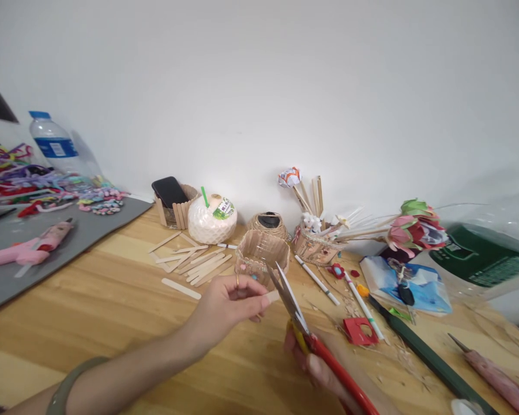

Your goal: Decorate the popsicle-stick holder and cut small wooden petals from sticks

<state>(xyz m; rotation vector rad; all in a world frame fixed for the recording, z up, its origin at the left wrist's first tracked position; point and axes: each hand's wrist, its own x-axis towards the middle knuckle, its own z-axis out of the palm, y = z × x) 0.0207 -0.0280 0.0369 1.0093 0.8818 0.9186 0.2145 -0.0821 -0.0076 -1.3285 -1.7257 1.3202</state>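
Snipping a craft stick point(271, 296) with red-handled scissors point(311, 337).

Our left hand point(225, 308) pinches the stick by one end, grip closed on it; our right hand point(318, 369) is closed around the scissor handles, blades parted at the stick's tip. Just behind stands a small stick basket point(262, 253), loose sticks point(199, 265) on the counter point(112, 311).

Plain white wall point(259, 86), wooden table point(112, 311), soft even light

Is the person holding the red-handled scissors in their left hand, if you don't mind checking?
No, the red-handled scissors are in the right hand, while the left hand pinches a wooden stick at the blades.
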